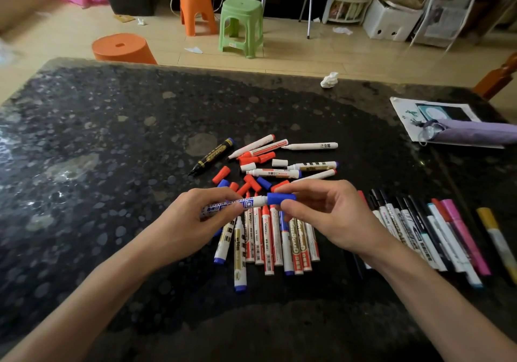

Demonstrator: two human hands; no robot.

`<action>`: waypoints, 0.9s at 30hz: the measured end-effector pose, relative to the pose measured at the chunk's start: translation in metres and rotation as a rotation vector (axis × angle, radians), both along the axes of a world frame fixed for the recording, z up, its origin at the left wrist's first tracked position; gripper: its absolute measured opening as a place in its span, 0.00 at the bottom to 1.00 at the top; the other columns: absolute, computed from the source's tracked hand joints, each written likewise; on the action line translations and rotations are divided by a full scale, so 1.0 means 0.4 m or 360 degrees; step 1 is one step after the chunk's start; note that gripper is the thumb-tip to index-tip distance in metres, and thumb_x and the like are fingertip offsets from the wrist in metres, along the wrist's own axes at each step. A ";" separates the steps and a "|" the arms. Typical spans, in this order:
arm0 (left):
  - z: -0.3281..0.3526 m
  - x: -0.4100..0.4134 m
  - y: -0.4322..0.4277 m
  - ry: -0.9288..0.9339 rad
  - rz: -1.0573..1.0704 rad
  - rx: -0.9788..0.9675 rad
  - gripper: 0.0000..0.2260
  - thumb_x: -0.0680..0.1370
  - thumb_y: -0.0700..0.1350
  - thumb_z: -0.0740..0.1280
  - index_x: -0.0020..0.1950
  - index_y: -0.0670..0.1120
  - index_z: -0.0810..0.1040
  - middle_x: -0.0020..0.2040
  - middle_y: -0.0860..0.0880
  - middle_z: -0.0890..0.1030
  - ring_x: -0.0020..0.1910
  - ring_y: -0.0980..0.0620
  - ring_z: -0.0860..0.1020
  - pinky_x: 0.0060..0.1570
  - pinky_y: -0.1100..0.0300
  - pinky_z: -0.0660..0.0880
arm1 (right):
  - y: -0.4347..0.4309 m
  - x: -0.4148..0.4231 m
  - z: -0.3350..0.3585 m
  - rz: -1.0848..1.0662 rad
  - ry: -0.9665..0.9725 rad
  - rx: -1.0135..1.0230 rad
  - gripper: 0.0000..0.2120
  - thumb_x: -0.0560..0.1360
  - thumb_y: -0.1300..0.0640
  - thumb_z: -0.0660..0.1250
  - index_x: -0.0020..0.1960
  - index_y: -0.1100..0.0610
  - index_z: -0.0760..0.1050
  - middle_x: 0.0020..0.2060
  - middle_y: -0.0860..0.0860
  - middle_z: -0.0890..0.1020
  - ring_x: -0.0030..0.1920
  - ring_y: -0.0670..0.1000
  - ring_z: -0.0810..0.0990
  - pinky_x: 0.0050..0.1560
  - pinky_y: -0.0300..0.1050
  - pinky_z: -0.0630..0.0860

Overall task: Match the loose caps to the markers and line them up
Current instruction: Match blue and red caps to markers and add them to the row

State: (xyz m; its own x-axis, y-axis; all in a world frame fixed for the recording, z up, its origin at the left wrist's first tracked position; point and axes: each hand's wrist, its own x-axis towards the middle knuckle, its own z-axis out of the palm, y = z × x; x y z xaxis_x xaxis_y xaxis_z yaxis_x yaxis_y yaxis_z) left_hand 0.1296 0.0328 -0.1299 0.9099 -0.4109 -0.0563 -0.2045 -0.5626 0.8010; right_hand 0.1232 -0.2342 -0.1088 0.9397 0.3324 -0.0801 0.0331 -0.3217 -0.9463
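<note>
Above a dark stone table (pixel 112 126), the left hand (pixel 195 221) grips a whiteboard marker (pixel 235 205) while the right hand (pixel 321 216) pinches a blue cap (pixel 281 198) at its tip, seemingly half-seated. Pushing straight along the barrel should seat it before it joins the row of capped markers (pixel 274 238).

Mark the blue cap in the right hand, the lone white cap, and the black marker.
blue cap (pixel 281 198), head view, middle of its side.
white cap (pixel 279 162), head view, middle of its side.
black marker (pixel 211 156), head view, gold-printed barrel.
</note>
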 end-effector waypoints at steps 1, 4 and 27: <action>0.001 -0.002 -0.002 -0.0020 0.0002 0.0012 0.13 0.78 0.61 0.63 0.57 0.62 0.83 0.48 0.63 0.84 0.48 0.59 0.82 0.45 0.60 0.79 | 0.003 -0.001 -0.002 0.0011 -0.0049 -0.0028 0.12 0.78 0.60 0.74 0.60 0.51 0.84 0.52 0.47 0.88 0.54 0.48 0.87 0.58 0.44 0.82; 0.005 -0.009 -0.009 -0.0072 0.0007 0.0026 0.16 0.78 0.61 0.63 0.60 0.61 0.84 0.49 0.64 0.84 0.50 0.63 0.82 0.48 0.62 0.79 | 0.013 -0.005 -0.009 0.0017 -0.0151 -0.0085 0.12 0.77 0.58 0.74 0.59 0.48 0.84 0.52 0.45 0.88 0.55 0.46 0.86 0.58 0.42 0.81; -0.013 0.031 0.076 -0.0118 0.0227 0.0109 0.13 0.86 0.56 0.57 0.47 0.62 0.79 0.36 0.49 0.79 0.35 0.52 0.76 0.39 0.50 0.74 | -0.107 0.061 -0.025 -0.0286 -0.0325 -0.0603 0.08 0.78 0.56 0.74 0.56 0.45 0.83 0.46 0.41 0.85 0.48 0.39 0.83 0.52 0.40 0.77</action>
State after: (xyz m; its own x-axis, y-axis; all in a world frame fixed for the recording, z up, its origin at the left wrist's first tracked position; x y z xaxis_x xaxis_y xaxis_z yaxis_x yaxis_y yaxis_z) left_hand 0.1422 0.0630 -0.1349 0.9615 -0.2747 -0.0100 -0.1759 -0.6428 0.7456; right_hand 0.1477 -0.2771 -0.1190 0.9889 0.1457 0.0282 0.1185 -0.6613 -0.7407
